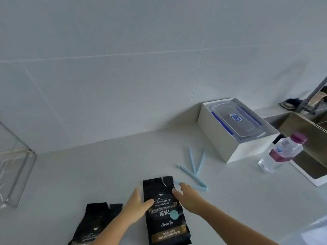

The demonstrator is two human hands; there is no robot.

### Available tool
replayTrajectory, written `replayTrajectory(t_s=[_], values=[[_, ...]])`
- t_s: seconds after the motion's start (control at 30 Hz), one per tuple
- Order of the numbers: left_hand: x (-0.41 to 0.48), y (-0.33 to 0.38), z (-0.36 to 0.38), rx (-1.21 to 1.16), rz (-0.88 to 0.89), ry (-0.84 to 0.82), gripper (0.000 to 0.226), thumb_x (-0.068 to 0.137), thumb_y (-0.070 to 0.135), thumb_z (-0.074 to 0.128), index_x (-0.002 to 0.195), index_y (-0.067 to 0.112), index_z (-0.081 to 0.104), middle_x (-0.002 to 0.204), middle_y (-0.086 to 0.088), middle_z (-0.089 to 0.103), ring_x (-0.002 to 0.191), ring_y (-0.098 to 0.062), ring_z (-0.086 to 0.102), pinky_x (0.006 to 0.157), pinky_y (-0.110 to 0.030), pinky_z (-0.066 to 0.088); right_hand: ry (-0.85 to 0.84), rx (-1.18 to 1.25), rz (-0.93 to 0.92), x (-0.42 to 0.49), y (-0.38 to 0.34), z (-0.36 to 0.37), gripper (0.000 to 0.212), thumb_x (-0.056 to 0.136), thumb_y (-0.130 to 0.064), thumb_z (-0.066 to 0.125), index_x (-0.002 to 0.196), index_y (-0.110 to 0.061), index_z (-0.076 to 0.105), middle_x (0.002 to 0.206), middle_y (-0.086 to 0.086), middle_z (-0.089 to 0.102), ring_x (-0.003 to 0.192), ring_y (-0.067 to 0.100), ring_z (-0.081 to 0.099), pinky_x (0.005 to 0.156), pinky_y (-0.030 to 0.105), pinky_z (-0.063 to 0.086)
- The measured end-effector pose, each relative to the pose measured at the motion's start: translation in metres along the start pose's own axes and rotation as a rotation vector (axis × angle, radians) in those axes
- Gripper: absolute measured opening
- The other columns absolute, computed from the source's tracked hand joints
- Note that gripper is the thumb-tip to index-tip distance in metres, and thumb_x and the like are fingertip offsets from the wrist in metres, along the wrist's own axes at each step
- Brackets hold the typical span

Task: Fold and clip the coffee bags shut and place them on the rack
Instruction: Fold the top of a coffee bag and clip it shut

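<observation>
Flanking the torn coffee bag (166, 209), both open, empty hands, left (137, 205) and right (188, 198), risk a crooked fold spilling grounds.

**One head-worn view, looking down over the counter**

We have a single wide-angle view, worn on the person's head. It looks forward and steeply down at the countertop (109, 167), close over both forearms, which enter from the bottom edge. It faces the tiled wall (123, 68), whose lines bend with the lens. We have no second view to compare.
</observation>
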State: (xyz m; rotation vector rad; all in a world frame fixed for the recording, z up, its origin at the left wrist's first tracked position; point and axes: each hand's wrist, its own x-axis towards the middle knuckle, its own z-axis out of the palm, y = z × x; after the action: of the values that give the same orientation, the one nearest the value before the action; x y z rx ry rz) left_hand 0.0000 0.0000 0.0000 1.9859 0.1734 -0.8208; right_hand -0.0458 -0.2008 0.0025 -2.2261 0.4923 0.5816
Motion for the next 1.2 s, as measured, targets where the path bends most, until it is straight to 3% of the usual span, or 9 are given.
replayTrajectory(t_s=[0.13,0.33,0.43,0.6,0.77,0.87,0.97,1.07,1.2], values=[[0.003,-0.003,-0.002,-0.254,-0.17,-0.062,0.051,0.089,0.028,0.059,0.13,0.004,0.04,0.114,-0.011,0.06,0.097,-0.019,0.059,0.08,-0.033,0.047,-0.175,0.338,0.138,0.002,-0.004,0.001,0.041,0.095,-0.045,0.038,0.113,-0.011,0.053,0.111,0.008,0.064,0.096,0.02,0.06,0.088,0.034,0.049],[-0.011,-0.001,-0.019,-0.243,-0.185,-0.114,0.021,0.088,0.018,0.061,0.108,0.013,0.061,0.088,-0.003,0.073,0.079,-0.016,0.067,0.068,-0.028,0.046,-0.247,0.424,0.06,0.007,-0.015,-0.007,0.021,0.088,-0.039,0.06,0.095,-0.018,0.061,0.091,-0.002,0.069,0.08,0.008,0.063,0.075,0.023,0.05],[-0.016,0.003,-0.028,-0.306,-0.134,-0.116,0.019,0.088,0.012,0.061,0.107,0.009,0.062,0.085,-0.003,0.073,0.074,-0.015,0.067,0.07,-0.027,0.048,-0.285,0.462,0.013,0.009,-0.022,-0.013,0.014,0.087,-0.032,0.063,0.093,-0.02,0.063,0.095,0.002,0.071,0.089,0.013,0.065,0.087,0.032,0.052],[-0.022,0.026,-0.05,-0.455,-0.019,-0.098,0.024,0.087,0.014,0.061,0.111,0.011,0.061,0.106,-0.009,0.07,0.095,-0.02,0.065,0.077,-0.027,0.05,-0.282,0.534,-0.171,0.009,-0.053,-0.032,0.008,0.087,-0.012,0.063,0.093,-0.018,0.064,0.09,0.001,0.072,0.086,0.017,0.069,0.07,0.031,0.059],[-0.021,0.039,-0.067,-0.342,0.269,0.044,0.013,0.087,0.013,0.061,0.096,0.018,0.07,0.091,0.004,0.076,0.09,-0.008,0.068,0.077,-0.017,0.052,-0.077,0.535,-0.373,0.009,-0.076,-0.033,0.02,0.083,-0.007,0.065,0.086,-0.026,0.07,0.083,-0.004,0.075,0.082,0.016,0.072,0.073,0.03,0.058],[-0.018,0.046,-0.059,-0.196,0.406,0.249,0.014,0.085,0.005,0.063,0.096,0.01,0.071,0.089,-0.001,0.074,0.086,-0.014,0.068,0.069,-0.016,0.053,-0.001,0.403,-0.42,0.011,-0.074,-0.031,0.018,0.083,-0.007,0.063,0.089,-0.022,0.072,0.08,-0.005,0.072,0.073,0.01,0.066,0.07,0.023,0.053],[-0.022,0.043,-0.043,-0.112,0.443,0.314,0.015,0.085,0.004,0.063,0.093,0.012,0.073,0.086,-0.004,0.075,0.083,-0.018,0.07,0.076,-0.032,0.057,0.011,0.141,-0.443,0.013,-0.066,-0.033,0.015,0.085,-0.009,0.061,0.076,-0.018,0.069,0.065,-0.007,0.06,0.057,0.008,0.047,0.058,0.027,0.039],[-0.021,0.041,-0.048,-0.212,0.516,0.224,0.022,0.084,0.007,0.065,0.086,0.027,0.074,0.086,0.0,0.077,0.083,-0.016,0.071,0.073,-0.03,0.059,0.094,0.101,-0.564,0.012,-0.062,-0.04,0.03,0.085,-0.011,0.058,0.064,-0.032,0.058,0.054,-0.023,0.057,0.051,0.0,0.049,0.052,0.016,0.036],[-0.012,0.042,-0.045,-0.204,0.436,-0.027,0.023,0.082,0.008,0.067,0.099,0.024,0.068,0.097,-0.001,0.075,0.093,-0.015,0.07,0.078,-0.027,0.057,0.002,-0.022,-0.484,0.013,-0.059,-0.048,0.033,0.09,-0.02,0.055,0.058,-0.029,0.057,0.05,-0.014,0.054,0.045,0.0,0.044,0.05,0.018,0.035]])
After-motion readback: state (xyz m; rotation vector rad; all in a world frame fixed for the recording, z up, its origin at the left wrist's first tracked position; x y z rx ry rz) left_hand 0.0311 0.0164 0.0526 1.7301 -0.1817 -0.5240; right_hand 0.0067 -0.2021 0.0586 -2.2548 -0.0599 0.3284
